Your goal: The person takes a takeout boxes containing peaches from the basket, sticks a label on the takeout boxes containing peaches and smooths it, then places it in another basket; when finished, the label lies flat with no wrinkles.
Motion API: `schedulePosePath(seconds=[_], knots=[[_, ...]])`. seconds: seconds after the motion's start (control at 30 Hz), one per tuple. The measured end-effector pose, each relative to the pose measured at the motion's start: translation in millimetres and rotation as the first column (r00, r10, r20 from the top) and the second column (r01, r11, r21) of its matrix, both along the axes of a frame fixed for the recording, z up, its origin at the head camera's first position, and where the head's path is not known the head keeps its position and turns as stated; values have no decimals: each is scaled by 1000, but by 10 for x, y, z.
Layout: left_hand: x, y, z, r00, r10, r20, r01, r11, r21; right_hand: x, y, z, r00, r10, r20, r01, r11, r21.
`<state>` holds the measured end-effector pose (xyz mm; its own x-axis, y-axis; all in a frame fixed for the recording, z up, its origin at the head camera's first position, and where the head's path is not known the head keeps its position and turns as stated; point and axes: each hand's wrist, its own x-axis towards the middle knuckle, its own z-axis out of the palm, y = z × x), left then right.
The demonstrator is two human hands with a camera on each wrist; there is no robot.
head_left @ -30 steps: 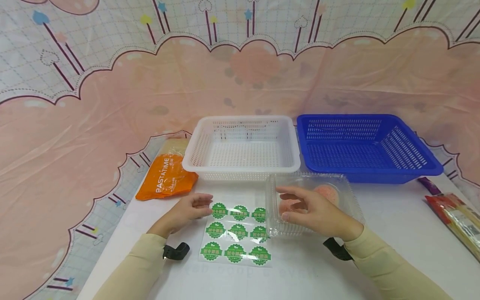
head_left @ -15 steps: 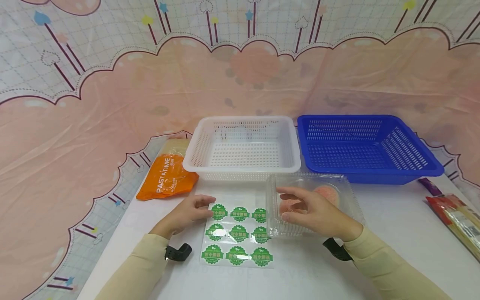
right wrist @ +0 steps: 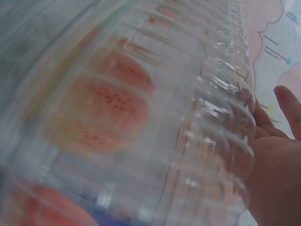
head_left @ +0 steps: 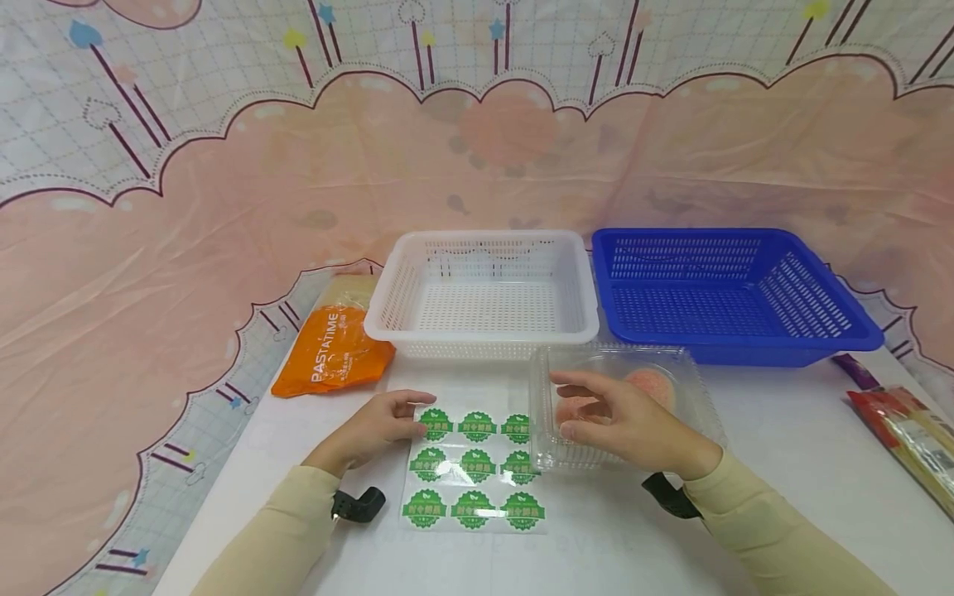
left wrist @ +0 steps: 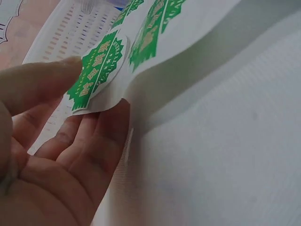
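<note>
My left hand (head_left: pixel 373 426) pinches the upper left corner of a sheet of round green stickers (head_left: pixel 475 465). In the left wrist view, the thumb (left wrist: pixel 42 82) lies over the sticker side and the fingers (left wrist: pixel 89 150) are beneath the sheet, whose edge bends up from the table. To the right, a clear plastic box (head_left: pixel 696 406) with pinkish-orange round pieces (head_left: pixel 650 389) inside overlaps the sheet's right edge. Over this box is my right hand (head_left: pixel 626 422), thumb and fingers apart, holding nothing. The right wrist view shows the box's ribbed wall (right wrist: pixel 211 117) close up.
Behind stand a white basket (head_left: pixel 480 338) and a blue basket (head_left: pixel 738 352), side by side. An orange pasta bag (head_left: pixel 335 352) lies left of the white one. At the right edge are a red-and-clear packet (head_left: pixel 905 439) and a small purple packet (head_left: pixel 855 371).
My left hand has shifted slightly right, and the sticker sheet has slid a little right and toward me. The right hand and the plastic box have stayed in place.
</note>
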<state>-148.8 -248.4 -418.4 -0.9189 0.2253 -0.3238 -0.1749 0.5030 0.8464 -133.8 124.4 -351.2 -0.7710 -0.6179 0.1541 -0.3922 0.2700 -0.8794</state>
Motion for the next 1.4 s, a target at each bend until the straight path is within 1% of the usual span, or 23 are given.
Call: schedulePosePath(seconds=[0.1,0.2,0.27,0.33,0.43,0.6,0.73,0.9,1.0,1.2,1.4], knots=[[1,3,-13,1000,-11,23,11,1000,14,-1,0,-1,1000,0,-2,0,1000,2],[4,4,-24,999,-29,28,29,999,18,-2,2,-2,1000,1,2,-1,1000,5],[8,3,-31,999,-41,12,40,999,9,-3,3,-2,1000,0,5,0,1000,6],[11,4,-32,999,-50,-13,50,999,-17,-5,5,-1,1000,1,9,-1,1000,6],[11,7,-30,998,-54,-37,52,997,-49,-8,4,3,1000,4,14,-4,1000,3],[17,18,-15,996,-54,-71,51,998,-47,-17,-6,15,1000,10,20,-10,1000,1],[24,27,35,994,-57,-98,52,997,-54,-24,-18,23,999,18,27,-18,1000,-9],[15,20,105,992,-45,-117,38,997,-60,-26,-36,28,999,31,38,-30,999,-29],[19,10,128,992,-20,-123,16,999,-38,-25,-50,29,999,34,34,-33,999,-33],[30,3,138,991,21,-129,-19,1000,16,-19,-85,13,998,50,40,-47,997,-60],[36,16,147,989,51,-136,-51,999,7,-13,-122,6,997,57,55,-53,996,-73]])
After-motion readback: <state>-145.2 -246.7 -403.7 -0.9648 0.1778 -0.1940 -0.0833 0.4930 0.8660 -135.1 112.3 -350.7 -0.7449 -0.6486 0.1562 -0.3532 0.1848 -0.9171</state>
